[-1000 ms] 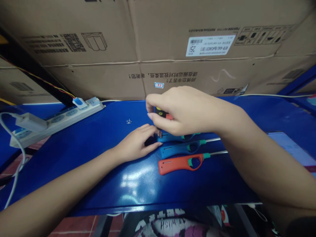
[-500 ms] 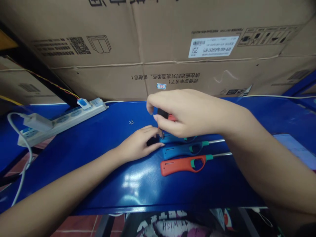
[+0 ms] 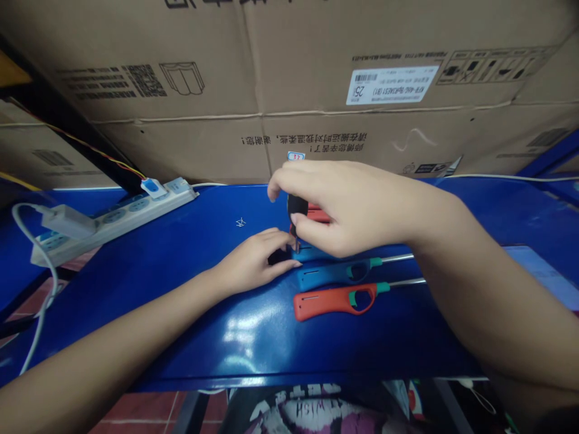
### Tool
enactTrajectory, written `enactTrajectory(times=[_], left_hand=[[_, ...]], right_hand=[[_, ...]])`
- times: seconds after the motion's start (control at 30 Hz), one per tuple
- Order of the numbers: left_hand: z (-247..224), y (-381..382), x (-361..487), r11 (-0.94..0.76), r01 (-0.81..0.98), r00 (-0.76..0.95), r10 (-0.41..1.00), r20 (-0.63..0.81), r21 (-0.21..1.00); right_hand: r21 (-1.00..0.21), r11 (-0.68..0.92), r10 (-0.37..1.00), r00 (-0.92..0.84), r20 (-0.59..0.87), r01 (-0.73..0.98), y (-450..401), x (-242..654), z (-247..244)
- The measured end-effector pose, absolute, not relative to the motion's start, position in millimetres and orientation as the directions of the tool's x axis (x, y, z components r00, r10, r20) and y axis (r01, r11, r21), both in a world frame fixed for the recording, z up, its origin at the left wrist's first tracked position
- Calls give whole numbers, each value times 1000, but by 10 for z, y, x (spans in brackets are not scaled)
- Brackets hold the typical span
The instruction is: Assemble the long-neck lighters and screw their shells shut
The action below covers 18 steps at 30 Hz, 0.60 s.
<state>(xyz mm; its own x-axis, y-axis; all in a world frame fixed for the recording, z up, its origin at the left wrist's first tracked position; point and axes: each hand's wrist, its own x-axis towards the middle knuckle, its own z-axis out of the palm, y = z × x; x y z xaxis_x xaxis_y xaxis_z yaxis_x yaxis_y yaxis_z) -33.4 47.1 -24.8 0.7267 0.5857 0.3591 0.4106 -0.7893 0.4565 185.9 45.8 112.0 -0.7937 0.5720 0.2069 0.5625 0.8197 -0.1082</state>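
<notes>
My right hand pinches the black handle of a screwdriver. The screwdriver stands roughly upright, its thin shaft reaching down to the butt end of a blue lighter, partly covered by my hand. Thumb and fingers of my left hand close around that same butt end, beside the screwdriver tip. Nearer to me lie a second blue lighter with a green trigger and long metal tube, and a red lighter of the same kind. Behind my right hand, red lighter bodies show in part.
Small screws lie in a little pile on the blue table. A white power strip with plugs and cables stands at left. A large cardboard box closes off the back. Part of a screen-like device shows at right.
My right thumb and fingers have shifted around the screwdriver handle, and more of the handle and shaft now shows. The left hand and lighters stay essentially where they were.
</notes>
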Motion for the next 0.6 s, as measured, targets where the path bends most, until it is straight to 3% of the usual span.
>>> enactTrajectory(times=[0.6], left_hand=[[-268, 480, -338, -784, 407, 718, 592, 367, 468]], right_hand=[[-93, 783, 620, -760, 194, 615, 465, 1849, 1122]])
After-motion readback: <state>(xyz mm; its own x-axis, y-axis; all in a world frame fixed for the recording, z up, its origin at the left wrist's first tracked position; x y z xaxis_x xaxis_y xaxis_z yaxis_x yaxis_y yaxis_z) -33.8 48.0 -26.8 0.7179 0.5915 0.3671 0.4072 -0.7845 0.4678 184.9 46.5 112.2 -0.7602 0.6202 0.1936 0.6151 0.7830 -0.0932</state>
